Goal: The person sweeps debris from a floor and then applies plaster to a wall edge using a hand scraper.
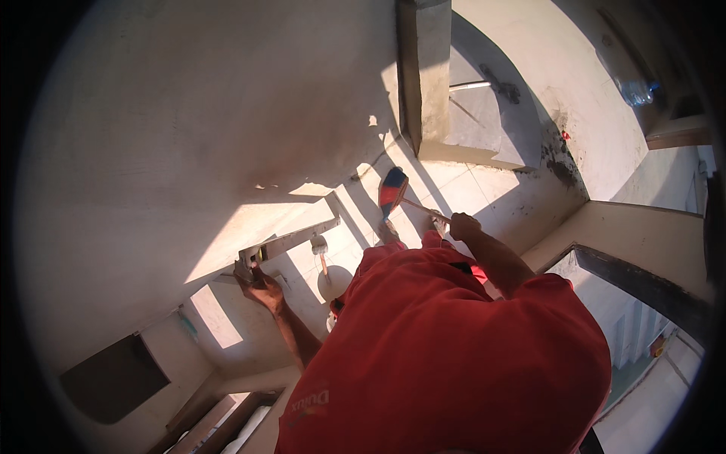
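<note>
My left hand (pixel 262 286) grips the lower-left end of a long metal bar (pixel 296 237), which looks like a level and is held beside the wall. My right hand (pixel 464 227) is closed on the wooden handle of a brush (pixel 393 188) with blue and red bristles, low by my feet (pixel 437 221). A white-headed tool (pixel 319 244) with a wooden handle is below the bar, between my left arm and my red-clothed body; whether it rests on something I cannot tell.
A plastered wall (pixel 151 129) fills the upper left. A sunlit tiled floor (pixel 491 181) with striped shadows meets a concrete ledge (pixel 476 155). A window-like opening (pixel 612 265) with a dark frame is at the lower right. A plastic bottle (pixel 639 92) sits at the upper right.
</note>
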